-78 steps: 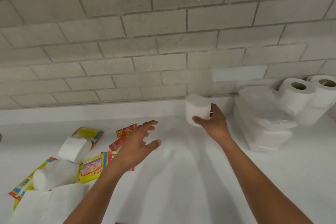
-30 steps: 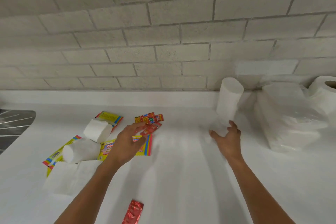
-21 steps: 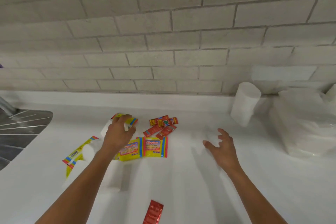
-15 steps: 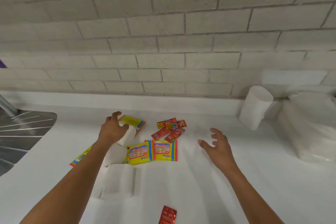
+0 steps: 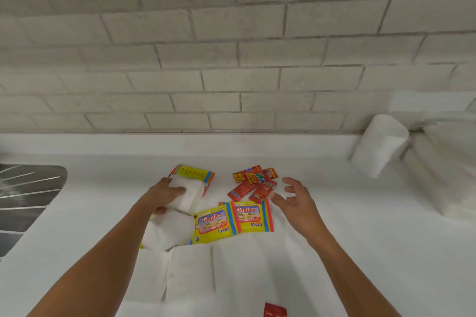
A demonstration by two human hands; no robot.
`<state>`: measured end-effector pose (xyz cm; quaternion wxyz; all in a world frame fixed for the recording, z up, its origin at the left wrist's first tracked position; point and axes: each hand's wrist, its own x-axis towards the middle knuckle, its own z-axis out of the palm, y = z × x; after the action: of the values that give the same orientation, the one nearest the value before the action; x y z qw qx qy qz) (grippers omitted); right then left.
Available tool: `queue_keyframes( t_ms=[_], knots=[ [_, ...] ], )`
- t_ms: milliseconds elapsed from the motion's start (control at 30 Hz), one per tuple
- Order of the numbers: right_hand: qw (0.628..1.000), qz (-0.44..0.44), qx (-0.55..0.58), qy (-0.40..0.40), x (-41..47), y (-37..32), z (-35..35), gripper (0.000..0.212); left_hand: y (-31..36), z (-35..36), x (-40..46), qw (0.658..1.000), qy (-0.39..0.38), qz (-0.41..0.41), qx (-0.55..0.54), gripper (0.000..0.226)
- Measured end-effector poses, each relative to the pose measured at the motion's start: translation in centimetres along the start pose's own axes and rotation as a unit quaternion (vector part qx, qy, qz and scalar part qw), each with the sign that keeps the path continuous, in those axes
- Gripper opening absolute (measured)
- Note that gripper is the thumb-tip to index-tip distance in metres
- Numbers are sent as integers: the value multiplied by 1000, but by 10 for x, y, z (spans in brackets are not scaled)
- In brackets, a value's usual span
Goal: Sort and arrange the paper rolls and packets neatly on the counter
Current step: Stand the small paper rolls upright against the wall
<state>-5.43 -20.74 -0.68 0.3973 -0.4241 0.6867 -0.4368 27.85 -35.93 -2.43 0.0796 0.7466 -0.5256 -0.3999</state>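
White roll [image 5: 186, 194] under left hand [image 5: 162, 194] (gripped)

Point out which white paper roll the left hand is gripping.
The roll lying over the yellow packet, under the left hand; the others lie free.

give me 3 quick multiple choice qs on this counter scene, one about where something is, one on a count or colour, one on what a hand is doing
1. Where is the cluster of red sachets?
A. behind the Giggles packs
B. in the sink
C. on top of the upright roll

2. How many Giggles wipes packs lie face up side by side?
A. two
B. four
C. none

3. What is the left hand doing?
A. hovering open
B. gripping a white paper roll
C. holding a red sachet

Answers:
1 A, they lie toward the wall, beyond the yellow packs.
2 A, two yellow fronts reading Giggles show.
3 B, its fingers wrap over the roll, while the right hand hovers open.
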Motion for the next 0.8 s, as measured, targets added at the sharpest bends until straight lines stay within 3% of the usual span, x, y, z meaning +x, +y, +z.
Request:
queue_keyframes(
  t_ms=[100,367,433,567,800],
  knots=[
    [1000,15,6,-4,2,1,9,51,-7,1,14,999,-16,3,-52,78],
    [999,41,-1,-4,3,5,26,54,7,9,10,995,-46,26,-88,37],
    [999,46,4,-7,3,6,28,53,12,10,7,995,-49,25,-84,45],
    [999,44,10,-11,3,6,30,55,22,11,4,995,-37,61,-72,83],
    [999,20,1,-28,7,0,24,54,67,31,-35,970,35,223,86,66]
  ],
)
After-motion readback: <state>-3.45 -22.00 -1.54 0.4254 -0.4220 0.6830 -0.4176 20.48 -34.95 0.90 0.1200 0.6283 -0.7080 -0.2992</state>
